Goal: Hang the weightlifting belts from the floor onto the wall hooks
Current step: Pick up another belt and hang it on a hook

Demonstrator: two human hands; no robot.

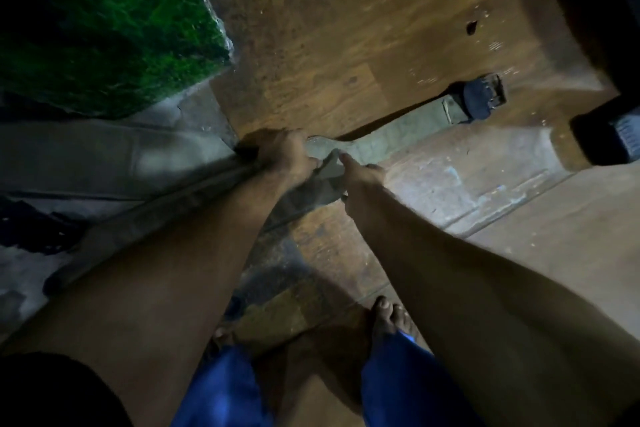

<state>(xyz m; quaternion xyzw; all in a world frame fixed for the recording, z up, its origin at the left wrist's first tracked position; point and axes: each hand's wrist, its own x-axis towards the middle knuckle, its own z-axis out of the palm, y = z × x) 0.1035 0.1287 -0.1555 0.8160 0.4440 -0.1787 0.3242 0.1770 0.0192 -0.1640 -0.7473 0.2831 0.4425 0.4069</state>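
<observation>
The view is dim and blurred, looking straight down past my two bare forearms to a worn brown wood-grain floor (346, 45). Much is hard to make out: the upper right corner is a dark mass cut off by the frame edge, and a black block-shaped object (606, 139) at the right edge is only partly in view. No wall hooks can be seen, and no writing or label is readable anywhere.

A long, wide, grey-green weightlifting belt (388, 142) stretches from the middle of the frame up toward the right, where its dark blue end with a metal buckle (481, 99) lies flat on the floor. Its near end lies under and between my hands at the frame's centre. My left hand (280, 156) is curled over the belt's edge, knuckles up, gripping it; the fingertips are hidden underneath. My right hand (360, 180), just beside it, pinches the belt with the thumb on top; its other fingers are hidden beneath the belt.

A second long grey strip (145, 229) runs from under my left hand down toward the lower left; I cannot tell whether it is another belt. A patch of green artificial turf (114, 28) fills the upper left. My bare feet and blue trouser legs (398, 385) show at the bottom.
</observation>
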